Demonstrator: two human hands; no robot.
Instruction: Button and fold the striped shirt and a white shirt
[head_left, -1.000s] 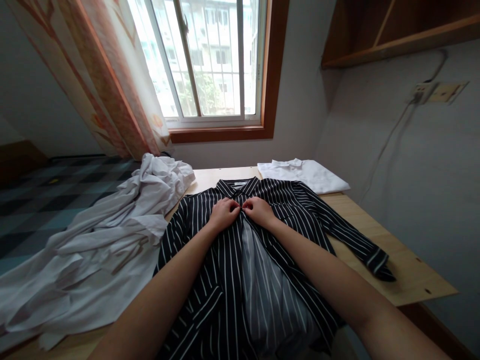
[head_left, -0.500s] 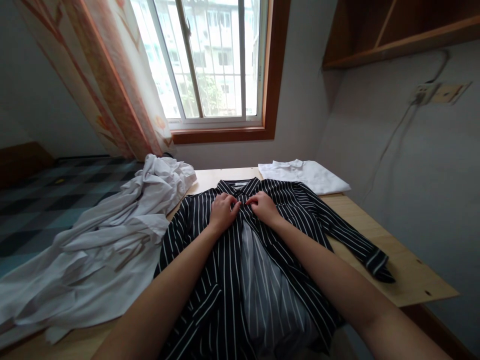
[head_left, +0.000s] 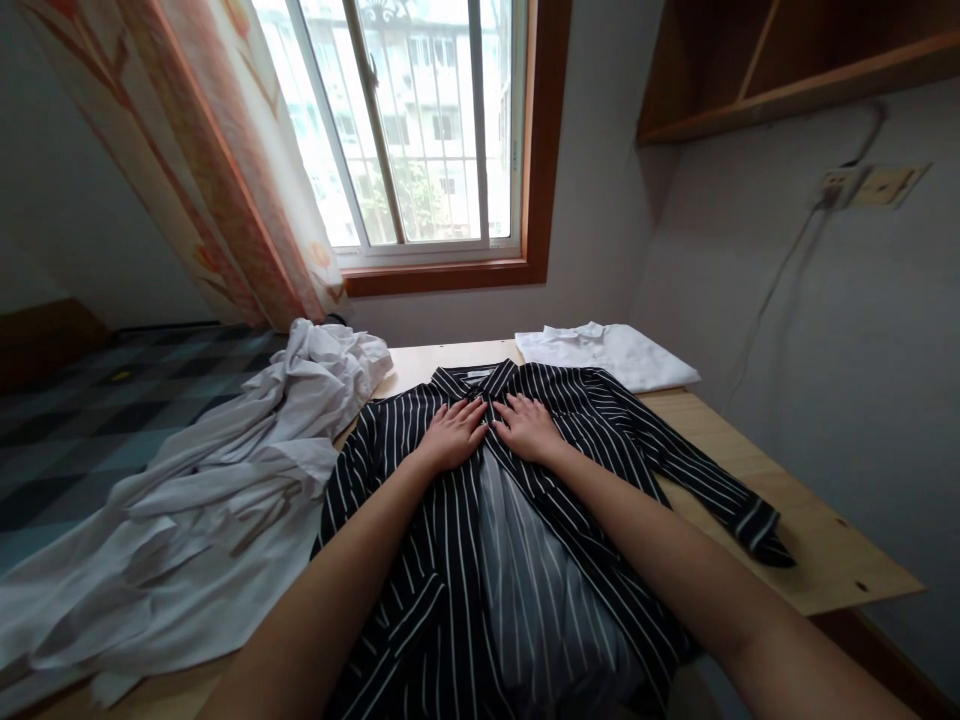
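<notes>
A black shirt with white stripes [head_left: 457, 530] lies front up, its collar at the far end. Below the chest its front edges spread apart, and the greyish inside of the back shows between them. My left hand [head_left: 454, 435] rests flat on the left front panel just under the collar, fingers stretched out. Beside it, my right hand [head_left: 526, 427] lies flat on the other panel, fingers spread. The fingertips of both hands are near the front opening. One sleeve reaches out to the right; the other is partly hidden by my left forearm.
The shirt lies on a pale wooden board [head_left: 795, 530]. A folded white shirt [head_left: 607, 355] is at its far right. Crumpled white clothes [head_left: 225, 500] spread over the left side, next to a checked bed cover [head_left: 112, 420]. Behind are a curtain [head_left: 202, 170] and a window [head_left: 420, 140].
Both hands have gone from fingers bent and pinching at the shirt's front edges below the collar to lying flat with fingers extended. The view has tilted slightly.
</notes>
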